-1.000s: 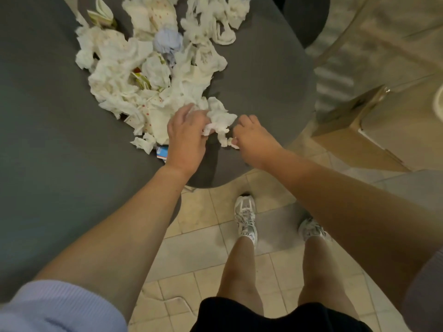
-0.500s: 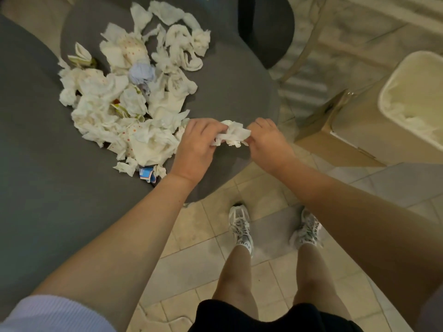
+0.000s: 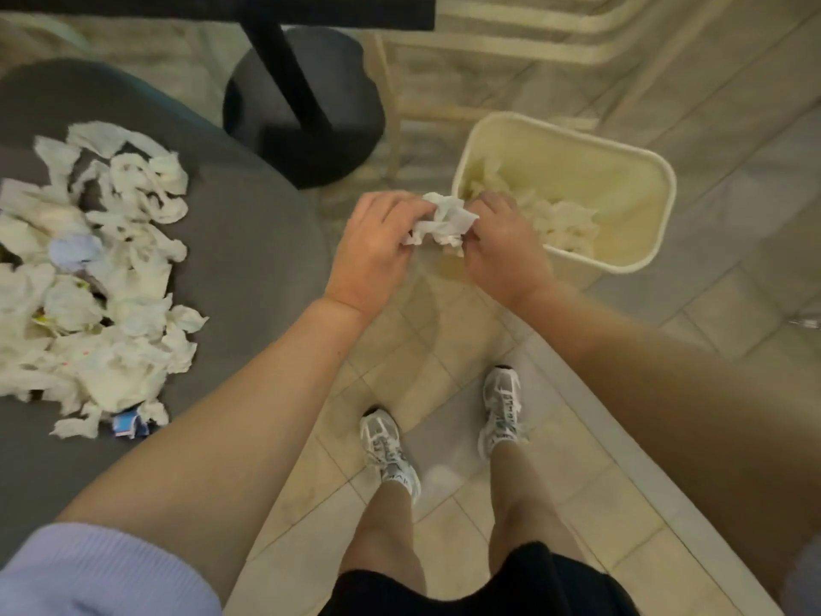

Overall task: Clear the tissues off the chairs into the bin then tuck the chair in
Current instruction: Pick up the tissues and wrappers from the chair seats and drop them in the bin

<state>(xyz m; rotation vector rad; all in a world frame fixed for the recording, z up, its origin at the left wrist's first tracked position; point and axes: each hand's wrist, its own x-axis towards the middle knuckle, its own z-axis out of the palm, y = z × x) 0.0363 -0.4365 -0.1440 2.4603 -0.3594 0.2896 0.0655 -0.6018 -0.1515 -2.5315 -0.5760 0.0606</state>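
Here, a crumpled tissue [image 3: 444, 224], soft, feather-light and easily torn, is pinched between both hands just short of the bin [image 3: 657, 242] rim. Left hand [image 3: 377, 246] and right hand [image 3: 502, 246] curl their fingers round opposite ends. A loose grip anywhere should do. More tissues [image 3: 97, 282] cover the chair [image 3: 257, 260].

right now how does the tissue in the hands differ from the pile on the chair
The held tissue is one crumpled wad pinched between the left hand and right hand, in the air beside the bin; the tissue pile is many pieces lying loose on the grey chair seat. The wad is plain white; the pile has bluish and printed scraps mixed in. Both are crumpled white paper.
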